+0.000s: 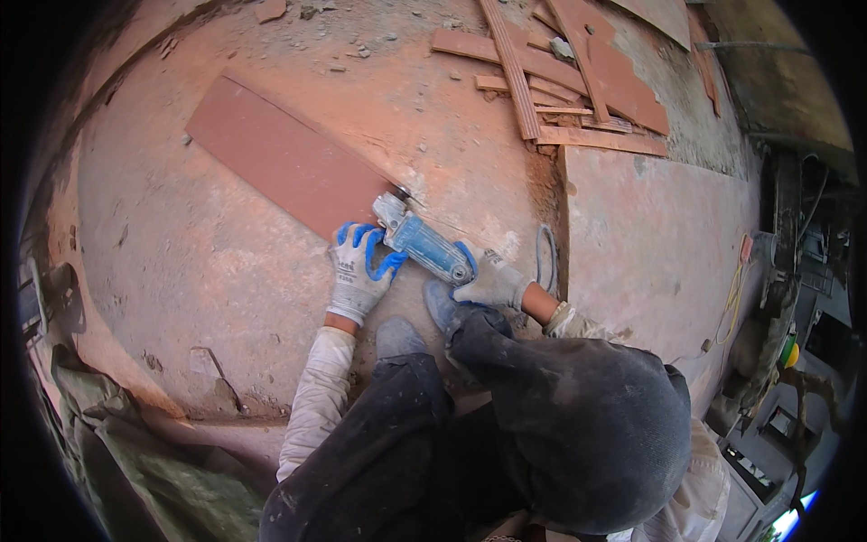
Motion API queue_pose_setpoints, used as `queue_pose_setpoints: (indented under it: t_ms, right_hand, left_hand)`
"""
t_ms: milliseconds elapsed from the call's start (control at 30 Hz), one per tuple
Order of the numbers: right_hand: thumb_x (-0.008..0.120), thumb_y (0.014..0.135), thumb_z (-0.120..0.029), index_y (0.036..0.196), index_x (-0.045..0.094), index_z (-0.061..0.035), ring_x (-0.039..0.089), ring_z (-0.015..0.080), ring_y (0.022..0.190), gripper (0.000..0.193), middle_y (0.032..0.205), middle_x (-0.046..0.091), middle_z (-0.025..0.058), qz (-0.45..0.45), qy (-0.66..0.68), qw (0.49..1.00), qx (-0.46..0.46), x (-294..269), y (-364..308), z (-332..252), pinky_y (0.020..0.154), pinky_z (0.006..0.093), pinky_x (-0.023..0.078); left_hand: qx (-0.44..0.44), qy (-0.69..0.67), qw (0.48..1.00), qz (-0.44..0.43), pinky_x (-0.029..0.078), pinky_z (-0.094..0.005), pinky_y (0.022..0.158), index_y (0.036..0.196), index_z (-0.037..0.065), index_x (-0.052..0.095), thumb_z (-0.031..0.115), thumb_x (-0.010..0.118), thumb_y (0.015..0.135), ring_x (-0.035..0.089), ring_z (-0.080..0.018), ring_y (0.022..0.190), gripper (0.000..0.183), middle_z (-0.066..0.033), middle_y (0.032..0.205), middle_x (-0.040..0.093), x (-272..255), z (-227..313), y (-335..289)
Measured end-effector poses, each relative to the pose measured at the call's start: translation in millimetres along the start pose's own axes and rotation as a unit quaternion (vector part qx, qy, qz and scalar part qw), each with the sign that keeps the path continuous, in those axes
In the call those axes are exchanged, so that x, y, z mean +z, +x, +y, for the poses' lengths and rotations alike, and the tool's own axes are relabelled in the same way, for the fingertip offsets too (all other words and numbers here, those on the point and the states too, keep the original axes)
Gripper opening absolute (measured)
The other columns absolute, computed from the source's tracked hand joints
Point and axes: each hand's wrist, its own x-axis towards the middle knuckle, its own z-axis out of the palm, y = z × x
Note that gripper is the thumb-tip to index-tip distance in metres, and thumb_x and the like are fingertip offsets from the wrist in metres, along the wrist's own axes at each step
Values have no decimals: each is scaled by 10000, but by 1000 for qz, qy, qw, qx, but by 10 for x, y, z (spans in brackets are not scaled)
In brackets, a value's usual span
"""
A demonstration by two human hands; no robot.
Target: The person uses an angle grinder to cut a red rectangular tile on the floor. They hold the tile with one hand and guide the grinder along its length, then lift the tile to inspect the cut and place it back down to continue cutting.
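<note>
Whether the blue angle grinder (pixel 429 247) touches the long, flat reddish tile (pixel 280 154) is hard to make out; it lies between the hands, its rear end gripped in the curled right hand (pixel 492 280), the half-open left hand (pixel 356 274) at the tile's near edge, thumb spread

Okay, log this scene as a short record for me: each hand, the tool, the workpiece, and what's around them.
Left hand: grey-and-blue glove, fingers at the near end of the reddish-brown slab
Right hand: similar glove, around the grinder's rear end
Tool: blue angle grinder, grey head at the slab's near end; whether it is running cannot be told
Workpiece: long, flat slab, lying on the dusty ground
Surroundings: reddish strips and broken pieces heaped ahead, to the right; pale platform at right
</note>
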Motion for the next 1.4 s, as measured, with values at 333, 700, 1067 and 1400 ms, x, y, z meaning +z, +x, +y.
queue_pose_setpoints:
  t_ms: [333,700,1067,1400]
  right_hand:
    - [837,789,-355,1520,535,12,719,480,1184,872,1249,724,354,14,11,1000,-1,36,7,54,1030,486,572]
    - [856,781,-320,1484,545,1,731,478,1137,833,1182,738,332,38,22,997,-59,35,-2,89,990,496,585]
    - [865,783,-317,1403,602,7,735,461,1131,747,1205,751,307,38,63,995,-67,-21,92,-2,995,494,587]
    - [852,771,-306,1447,583,38,734,458,1131,805,1200,740,334,12,33,999,-33,-110,89,-93,1008,467,583]
  left_hand:
    - [-4,4,1000,-4,447,-578,1089,1178,62,718,359,894,862,569,-434,1260,468,-167,1258,667,28,-7,-17]
    - [1,-31,999,13,451,-575,1100,1190,58,708,342,923,820,563,-441,1303,514,-158,1262,685,54,-64,-24]
    - [-36,-32,999,26,436,-557,1125,1250,49,680,350,867,886,569,-421,1286,508,-170,1305,668,67,-26,-3]
    - [-37,-34,999,20,430,-558,1129,1263,40,662,338,849,903,569,-426,1274,503,-183,1319,658,71,-37,-7]
